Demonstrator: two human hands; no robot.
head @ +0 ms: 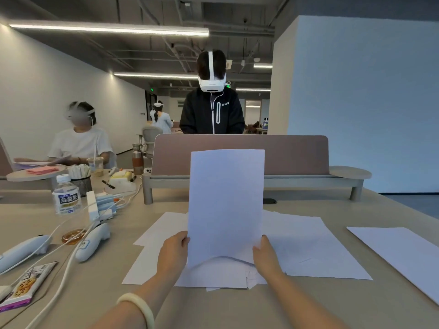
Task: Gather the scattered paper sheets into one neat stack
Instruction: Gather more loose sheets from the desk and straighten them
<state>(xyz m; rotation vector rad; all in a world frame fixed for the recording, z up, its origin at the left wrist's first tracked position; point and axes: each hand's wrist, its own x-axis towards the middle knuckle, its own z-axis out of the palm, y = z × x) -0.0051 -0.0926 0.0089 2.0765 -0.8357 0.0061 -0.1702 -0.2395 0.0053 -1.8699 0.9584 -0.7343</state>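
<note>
A white paper stack (225, 205) stands upright on its lower edge, which bows against the sheets below. My left hand (173, 254) grips its left edge and my right hand (266, 256) grips its right edge. Beneath it several loose white sheets (308, 248) lie overlapped on the beige table (237, 305), fanning left and right. One separate sheet (399, 250) lies apart at the far right, running past the table's right edge of view.
On the left lie two white controllers (92, 242) with cables, a tea bottle (66, 195), a snack packet (23, 288) and an amber dish (72, 235). A padded divider (297, 153) stands behind the stack. A person in a headset stands beyond it; another sits at left.
</note>
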